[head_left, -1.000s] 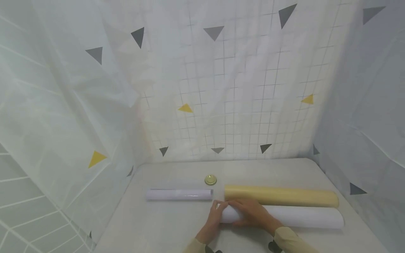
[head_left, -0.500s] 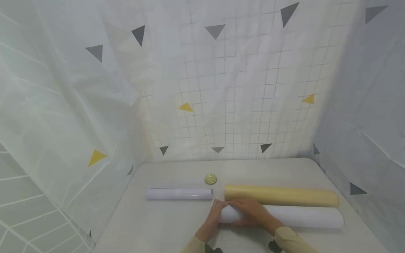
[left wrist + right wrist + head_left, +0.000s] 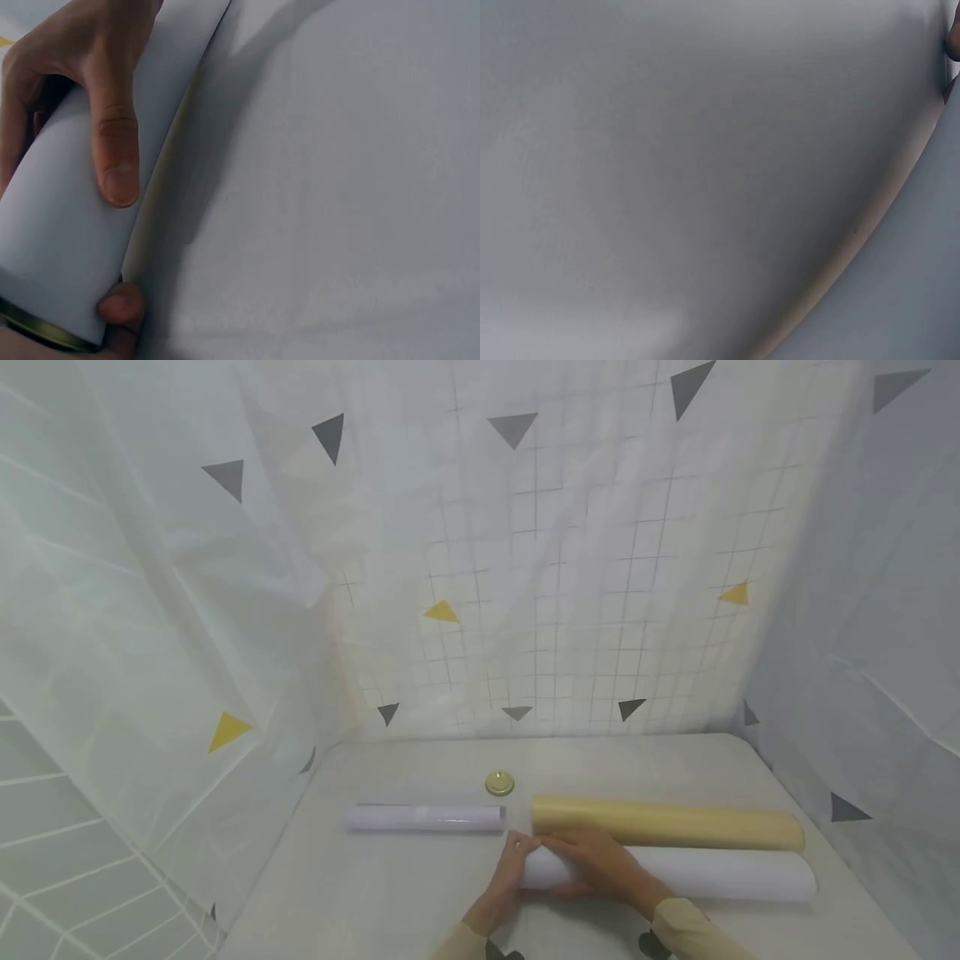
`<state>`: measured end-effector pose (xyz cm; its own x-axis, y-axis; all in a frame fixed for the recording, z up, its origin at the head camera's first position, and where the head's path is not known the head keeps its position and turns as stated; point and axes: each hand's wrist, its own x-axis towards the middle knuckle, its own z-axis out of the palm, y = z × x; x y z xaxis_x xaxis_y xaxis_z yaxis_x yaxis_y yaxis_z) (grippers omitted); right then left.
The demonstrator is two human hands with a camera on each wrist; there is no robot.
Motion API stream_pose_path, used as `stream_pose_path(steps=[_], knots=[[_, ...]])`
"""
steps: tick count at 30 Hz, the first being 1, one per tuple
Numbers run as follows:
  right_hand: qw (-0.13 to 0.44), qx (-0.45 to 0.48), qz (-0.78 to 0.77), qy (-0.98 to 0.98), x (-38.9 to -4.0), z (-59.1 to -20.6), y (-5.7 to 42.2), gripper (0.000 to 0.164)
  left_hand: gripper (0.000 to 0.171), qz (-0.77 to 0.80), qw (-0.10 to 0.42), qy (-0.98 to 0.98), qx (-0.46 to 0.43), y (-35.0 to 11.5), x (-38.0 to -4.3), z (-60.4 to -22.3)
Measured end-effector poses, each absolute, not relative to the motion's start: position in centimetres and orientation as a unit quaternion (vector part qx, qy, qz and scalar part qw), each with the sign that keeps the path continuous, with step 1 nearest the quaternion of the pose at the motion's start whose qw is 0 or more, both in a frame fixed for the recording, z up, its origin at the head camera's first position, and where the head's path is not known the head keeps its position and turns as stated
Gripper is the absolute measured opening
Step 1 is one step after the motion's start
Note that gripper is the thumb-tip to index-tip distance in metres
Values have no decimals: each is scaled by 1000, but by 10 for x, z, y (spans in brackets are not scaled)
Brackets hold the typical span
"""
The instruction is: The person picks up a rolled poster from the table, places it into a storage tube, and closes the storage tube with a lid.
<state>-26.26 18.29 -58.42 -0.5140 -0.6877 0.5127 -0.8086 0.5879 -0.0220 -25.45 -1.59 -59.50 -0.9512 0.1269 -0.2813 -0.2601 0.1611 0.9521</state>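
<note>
A long white tube (image 3: pixel 720 872) lies crosswise on the table. My left hand (image 3: pixel 504 882) covers its left end, fingers over the far side and thumb (image 3: pixel 121 304) at the near edge. In the left wrist view a gold rim (image 3: pixel 45 330) rings that end, partly hidden by this hand. Just to the right, my right hand (image 3: pixel 600 864) grips the tube from above, its thumb (image 3: pixel 118 150) down the near side. The right wrist view mostly shows table, with the tube (image 3: pixel 915 262) and its tan underside at the right.
Right behind the white tube lies a yellow tube (image 3: pixel 667 822). A clear-wrapped pale roll (image 3: pixel 427 818) rests to the left, and a small round gold lid (image 3: pixel 499 783) sits behind. White patterned sheeting (image 3: pixel 540 568) hangs around the table (image 3: pixel 360 893).
The hands and the tube stay nearly in place. The head view has tilted very slightly, so the backdrop sits a little higher.
</note>
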Motion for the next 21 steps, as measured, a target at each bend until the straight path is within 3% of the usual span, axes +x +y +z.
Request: stream_pose_path(steps=[13, 21], knots=[[236, 443, 104, -859, -263, -584, 181, 77, 30, 651, 88, 752, -59, -10, -248, -591], [238, 436, 118, -860, -263, -589, 184, 78, 42, 642, 129, 755, -39, -14, -245, -593]])
